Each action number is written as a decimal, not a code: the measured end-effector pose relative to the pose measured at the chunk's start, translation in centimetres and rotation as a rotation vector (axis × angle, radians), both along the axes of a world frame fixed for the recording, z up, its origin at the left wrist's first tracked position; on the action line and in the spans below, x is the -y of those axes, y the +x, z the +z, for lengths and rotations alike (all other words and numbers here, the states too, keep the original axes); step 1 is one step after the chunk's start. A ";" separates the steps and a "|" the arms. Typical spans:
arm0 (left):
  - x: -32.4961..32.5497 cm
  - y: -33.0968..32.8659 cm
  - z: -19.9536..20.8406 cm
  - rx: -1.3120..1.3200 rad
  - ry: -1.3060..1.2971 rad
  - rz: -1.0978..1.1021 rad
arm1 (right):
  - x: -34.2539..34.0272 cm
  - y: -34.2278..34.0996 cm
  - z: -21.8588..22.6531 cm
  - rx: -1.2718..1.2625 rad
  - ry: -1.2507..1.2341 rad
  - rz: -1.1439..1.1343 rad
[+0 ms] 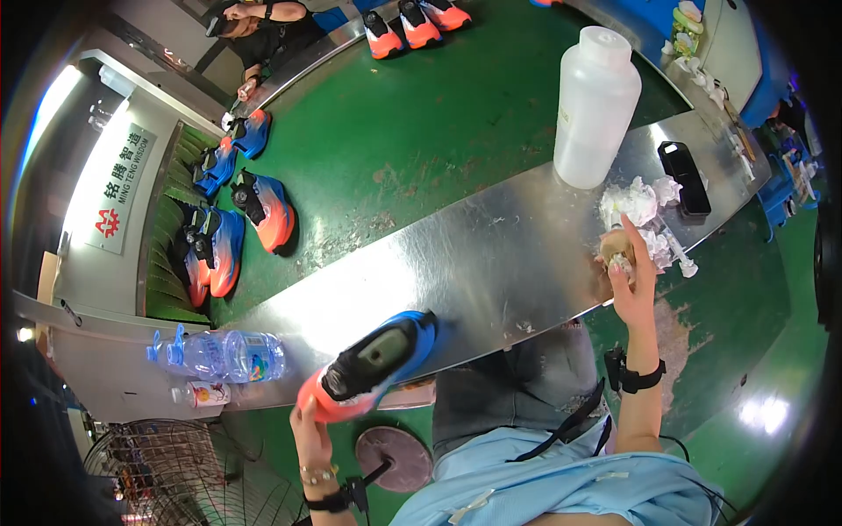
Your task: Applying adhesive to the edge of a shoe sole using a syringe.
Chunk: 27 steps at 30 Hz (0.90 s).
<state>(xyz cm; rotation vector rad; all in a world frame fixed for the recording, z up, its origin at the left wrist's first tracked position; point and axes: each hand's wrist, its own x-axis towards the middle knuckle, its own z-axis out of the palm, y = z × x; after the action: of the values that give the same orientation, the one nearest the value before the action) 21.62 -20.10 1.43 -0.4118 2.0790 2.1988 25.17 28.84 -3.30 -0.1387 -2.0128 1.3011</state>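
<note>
A running shoe (379,358) in blue and coral orange, with a black collar, is tilted over the near edge of the metal bench. Its orange toe end is gripped by my left hand (310,436), thumb and fingers closed on it. Over at the right, my right hand (637,289) is curled round a small tan lump (614,246) whose kind I cannot make out, the index finger pointing away from me. Crumpled white tissue (638,203) lies just beyond that hand, and some shows near the thumb.
A large white plastic bottle (596,105) stands behind the tissue, beside a black phone-shaped object (685,178). Clear water bottles (230,356) lie at the bench's left end. More shoes (266,209) sit on the green belt, near a machine opening. Across it is another person (279,39).
</note>
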 end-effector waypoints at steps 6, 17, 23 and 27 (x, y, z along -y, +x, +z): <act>-6.7 -10.5 -0.6 -0.430 -0.024 -0.005 | -0.2 2.8 -1.9 0.078 -0.365 -0.043; -19.3 -11.1 6.4 -0.920 -0.302 -0.391 | 4.8 -2.3 9.3 -0.065 0.292 0.300; -18.4 -11.3 6.4 -0.960 -0.240 -0.424 | 6.4 -2.8 10.9 -0.105 0.091 0.501; -18.6 -11.3 6.7 -0.961 -0.256 -0.421 | 6.7 -3.8 11.7 -0.120 -0.619 0.671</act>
<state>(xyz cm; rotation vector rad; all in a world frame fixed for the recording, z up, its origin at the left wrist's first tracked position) 10.35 -1.53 8.10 1.1951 2.4930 2.0373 21.41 22.16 8.40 0.3537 -1.5337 2.2663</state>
